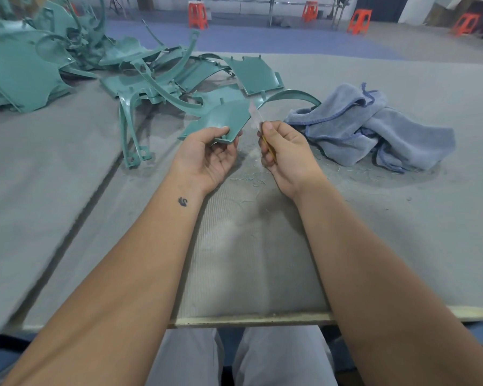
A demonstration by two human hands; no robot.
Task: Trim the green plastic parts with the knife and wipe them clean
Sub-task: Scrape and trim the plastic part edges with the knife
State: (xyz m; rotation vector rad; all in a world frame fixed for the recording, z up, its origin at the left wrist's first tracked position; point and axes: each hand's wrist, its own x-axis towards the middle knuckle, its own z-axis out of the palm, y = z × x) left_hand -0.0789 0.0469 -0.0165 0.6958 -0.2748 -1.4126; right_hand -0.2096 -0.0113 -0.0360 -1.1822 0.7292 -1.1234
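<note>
My left hand point(209, 154) holds a flat green plastic panel point(221, 118) by its near edge, thumb on top and fingers underneath, just above the grey table. My right hand point(283, 150) grips a small knife point(260, 126) with a yellow handle. Its thin blade points up and away and is blurred, close to the panel's right edge. A crumpled blue-grey cloth point(371, 126) lies on the table to the right of my right hand.
Several more green plastic parts point(156, 79) lie in a loose pile at the back left of the grey padded table point(262, 246). Fine green shavings point(246, 179) are scattered near my hands. Orange stools point(198, 15) stand on the floor beyond.
</note>
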